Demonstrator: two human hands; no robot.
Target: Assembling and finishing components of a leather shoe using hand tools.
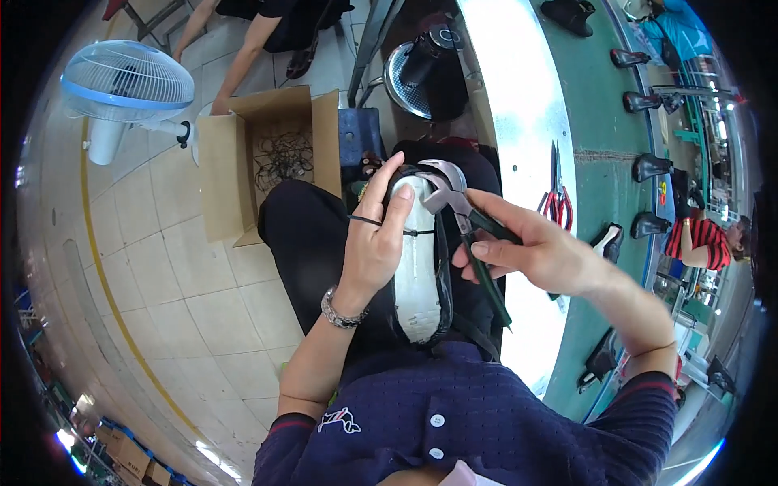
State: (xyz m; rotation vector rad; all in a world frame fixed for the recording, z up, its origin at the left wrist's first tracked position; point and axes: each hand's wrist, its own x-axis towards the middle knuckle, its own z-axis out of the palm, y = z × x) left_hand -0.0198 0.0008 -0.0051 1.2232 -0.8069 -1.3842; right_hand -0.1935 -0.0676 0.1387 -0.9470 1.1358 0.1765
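Observation:
A black shoe (416,279) lies sole up across my lap, its white insole board facing me and its toe end away from me. My left hand (378,239) is closed along the left side of the toe end, thumb on the white board. A thin dark strap runs by the base of this thumb, and a dark strand crosses the board. In my right hand (535,249) are lasting pincers (454,194) with dark green handles. Their hooked metal jaws sit at the right edge of the toe; I cannot tell whether they grip the shoe's edge.
A cardboard box (326,154) with black scraps stands ahead left, another person's hand at its side. Left of it is a fan (128,77). A shiny metal tabletop (527,105) holds red-handled scissors (556,198). Beyond runs a green conveyor (600,121) with several black shoes.

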